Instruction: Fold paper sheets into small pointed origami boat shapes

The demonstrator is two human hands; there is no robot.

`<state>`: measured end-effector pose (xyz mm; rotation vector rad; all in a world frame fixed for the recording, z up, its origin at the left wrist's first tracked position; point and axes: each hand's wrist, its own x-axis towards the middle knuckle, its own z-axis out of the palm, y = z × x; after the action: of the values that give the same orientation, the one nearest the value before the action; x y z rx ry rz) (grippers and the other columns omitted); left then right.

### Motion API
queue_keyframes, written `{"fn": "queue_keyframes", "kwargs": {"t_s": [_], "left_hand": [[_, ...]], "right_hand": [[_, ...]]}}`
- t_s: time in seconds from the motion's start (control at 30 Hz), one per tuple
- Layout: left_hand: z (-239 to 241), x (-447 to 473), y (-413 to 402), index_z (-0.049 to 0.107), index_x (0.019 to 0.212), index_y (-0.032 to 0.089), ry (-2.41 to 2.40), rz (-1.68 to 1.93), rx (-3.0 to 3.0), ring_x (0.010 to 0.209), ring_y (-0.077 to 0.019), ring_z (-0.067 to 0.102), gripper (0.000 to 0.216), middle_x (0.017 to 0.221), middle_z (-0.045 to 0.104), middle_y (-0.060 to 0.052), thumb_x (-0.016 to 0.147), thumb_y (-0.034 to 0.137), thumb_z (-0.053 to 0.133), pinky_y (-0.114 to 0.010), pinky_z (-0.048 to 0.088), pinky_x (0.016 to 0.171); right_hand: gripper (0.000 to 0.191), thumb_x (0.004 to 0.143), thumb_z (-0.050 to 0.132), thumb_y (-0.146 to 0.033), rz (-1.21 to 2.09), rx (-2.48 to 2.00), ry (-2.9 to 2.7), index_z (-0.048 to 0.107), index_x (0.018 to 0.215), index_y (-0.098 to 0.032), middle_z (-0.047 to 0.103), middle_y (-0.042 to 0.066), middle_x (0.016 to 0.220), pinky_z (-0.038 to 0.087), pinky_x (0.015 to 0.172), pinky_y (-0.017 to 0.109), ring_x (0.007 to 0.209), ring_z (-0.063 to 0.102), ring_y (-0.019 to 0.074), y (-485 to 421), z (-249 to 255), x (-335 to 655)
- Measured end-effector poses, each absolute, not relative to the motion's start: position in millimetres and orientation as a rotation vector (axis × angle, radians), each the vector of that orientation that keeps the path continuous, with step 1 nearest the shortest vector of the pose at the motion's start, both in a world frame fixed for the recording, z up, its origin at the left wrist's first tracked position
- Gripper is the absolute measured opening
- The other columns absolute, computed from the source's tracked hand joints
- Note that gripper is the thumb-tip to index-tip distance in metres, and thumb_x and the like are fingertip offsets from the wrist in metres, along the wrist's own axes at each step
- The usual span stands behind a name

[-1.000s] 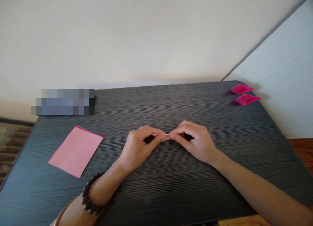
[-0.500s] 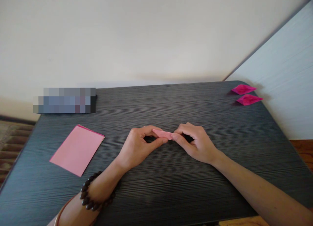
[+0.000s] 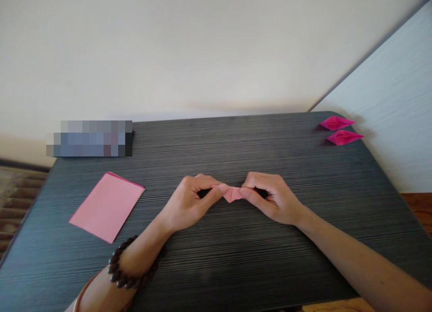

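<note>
A small folded pink paper piece (image 3: 231,193) is held between both hands just above the middle of the dark striped table (image 3: 216,267). My left hand (image 3: 191,202) pinches its left end with thumb and forefinger. My right hand (image 3: 273,197) pinches its right end the same way. The paper shows a small downward-pointing flap between the fingertips. A dark bead bracelet sits on my left wrist.
A stack of pink paper sheets (image 3: 107,206) lies on the table's left side. Two finished magenta folded shapes (image 3: 340,130) rest at the far right corner near a pale wall panel. A blurred dark object (image 3: 89,139) lies at the far left edge.
The paper piece has been turned and opened between the fingertips, from a thin flat strip to a shape with a flap pointing down. Both hands have stayed in about the same place.
</note>
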<state>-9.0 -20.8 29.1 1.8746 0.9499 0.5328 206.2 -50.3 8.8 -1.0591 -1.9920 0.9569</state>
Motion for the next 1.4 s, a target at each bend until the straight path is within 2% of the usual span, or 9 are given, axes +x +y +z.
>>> {"fn": "queue_keyframes", "kwargs": {"t_s": [0.2,0.37,0.47,0.57,0.67,0.73,0.83,1.03,1.4], "left_hand": [[29,-8,-20,0.063,0.057,0.016,0.915,0.531,1.930,0.063,-0.0157,0.058,0.050,0.062,0.064,-0.003,0.095,0.037,0.038,-0.029,0.045,0.062],[30,-10,-19,0.069,0.070,0.015,0.892,0.485,1.890,0.071,-0.0163,0.059,0.047,0.068,0.066,-0.004,0.095,0.040,0.037,-0.030,0.046,0.071],[29,-12,-20,0.071,0.086,0.016,0.878,0.469,1.883,0.079,-0.0163,0.060,0.042,0.080,0.070,-0.004,0.096,0.036,0.036,-0.029,0.044,0.077],[27,-9,-22,0.070,0.098,0.020,0.909,0.463,1.902,0.084,-0.0163,0.061,0.027,0.092,0.071,-0.002,0.091,0.036,0.049,-0.028,0.042,0.080],[25,-5,-24,0.072,0.089,0.023,0.996,0.464,1.913,0.079,-0.0154,0.061,0.017,0.086,0.073,0.001,0.081,0.035,0.065,-0.028,0.041,0.081],[25,-3,-24,0.073,0.083,0.023,1.012,0.461,1.898,0.077,-0.0145,0.061,0.012,0.082,0.073,0.003,0.079,0.033,0.067,-0.028,0.040,0.082],[27,-3,-23,0.073,0.078,0.022,0.955,0.431,1.861,0.077,-0.0139,0.061,0.011,0.079,0.073,0.003,0.081,0.030,0.065,-0.028,0.039,0.083],[28,-8,-19,0.074,0.077,0.021,0.860,0.398,1.791,0.074,-0.0137,0.063,0.024,0.079,0.074,0.002,0.089,0.032,0.056,-0.030,0.038,0.087],[25,-23,-5,0.072,0.096,0.021,0.587,0.310,1.824,0.102,-0.0173,0.061,0.029,0.098,0.072,0.001,0.094,0.028,0.044,-0.028,0.037,0.100]], "right_hand": [[0.022,0.089,0.050,-0.026,1.046,-1.070,-1.931,0.055,0.070,-0.018,0.050,-0.003,0.062,0.035,0.056,0.024,0.057,0.046,0.0085,-50,11,205],[0.024,0.090,0.050,-0.027,1.069,-1.093,-1.818,0.054,0.068,-0.018,0.049,-0.003,0.062,0.034,0.054,0.024,0.056,0.044,0.0083,-49,6,206],[0.026,0.090,0.049,-0.028,1.056,-1.112,-1.777,0.053,0.066,-0.018,0.048,-0.003,0.061,0.033,0.053,0.024,0.055,0.043,0.0084,-49,5,206],[0.023,0.089,0.051,-0.027,1.031,-1.084,-1.842,0.056,0.069,-0.018,0.050,-0.003,0.063,0.034,0.056,0.024,0.057,0.045,0.0087,-50,5,205],[0.021,0.089,0.052,-0.027,1.006,-1.096,-1.891,0.058,0.071,-0.017,0.051,-0.002,0.064,0.034,0.056,0.024,0.058,0.046,0.0088,-51,6,204],[0.023,0.089,0.052,-0.028,0.998,-1.113,-1.922,0.058,0.071,-0.017,0.051,-0.002,0.063,0.034,0.056,0.024,0.058,0.045,0.0086,-51,8,203],[0.025,0.091,0.050,-0.029,1.013,-1.101,-1.967,0.057,0.070,-0.016,0.049,-0.003,0.062,0.033,0.056,0.024,0.057,0.044,0.0081,-51,10,203],[0.024,0.091,0.050,-0.028,1.098,-1.034,-1.960,0.059,0.073,-0.016,0.049,-0.003,0.064,0.034,0.057,0.024,0.059,0.045,0.0079,-48,9,207],[0.024,0.094,0.044,-0.025,1.219,-0.966,-2.082,0.058,0.078,-0.017,0.053,-0.002,0.067,0.035,0.060,0.021,0.060,0.047,0.0076,-42,14,213]]}}
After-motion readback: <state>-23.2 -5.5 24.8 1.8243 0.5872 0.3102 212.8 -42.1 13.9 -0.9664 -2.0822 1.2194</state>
